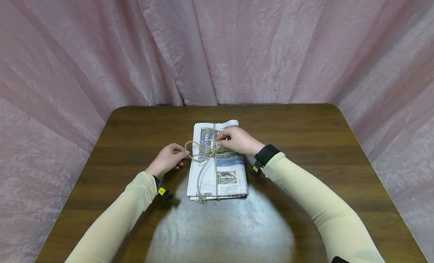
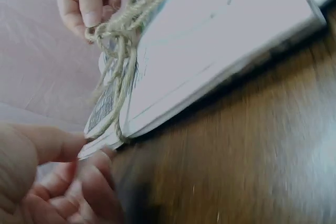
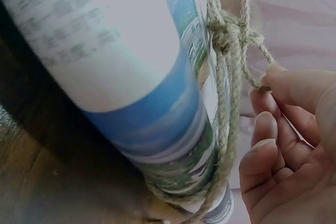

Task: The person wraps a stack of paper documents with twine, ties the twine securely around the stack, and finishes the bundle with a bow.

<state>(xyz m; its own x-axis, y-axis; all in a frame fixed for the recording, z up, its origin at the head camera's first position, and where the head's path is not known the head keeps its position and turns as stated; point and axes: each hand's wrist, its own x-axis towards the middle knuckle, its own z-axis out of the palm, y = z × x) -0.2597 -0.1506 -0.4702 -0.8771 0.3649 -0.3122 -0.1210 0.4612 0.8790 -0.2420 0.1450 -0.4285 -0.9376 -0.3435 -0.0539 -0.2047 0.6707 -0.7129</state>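
A stack of folded newspapers [image 1: 203, 180] lies on the table, with twine [image 1: 216, 172] running round it both lengthwise and across. The twine crosses at a knot [image 3: 226, 35] on top of the stack. At the stack's left edge my left hand [image 1: 168, 157] pinches a loop of the twine between thumb and forefinger. Above the upper right part of the papers, my right hand [image 1: 237, 139] pinches a short piece of twine by the knot, as the right wrist view shows. One loose twine end [image 1: 200, 187] trails down to the stack's near edge.
The brown wooden table [image 1: 305, 123] reaches well out on both sides of the stack. Pink curtains [image 1: 271, 48] hang behind and beside it. A bright patch of light [image 1: 223, 233] falls on the near part of the tabletop.
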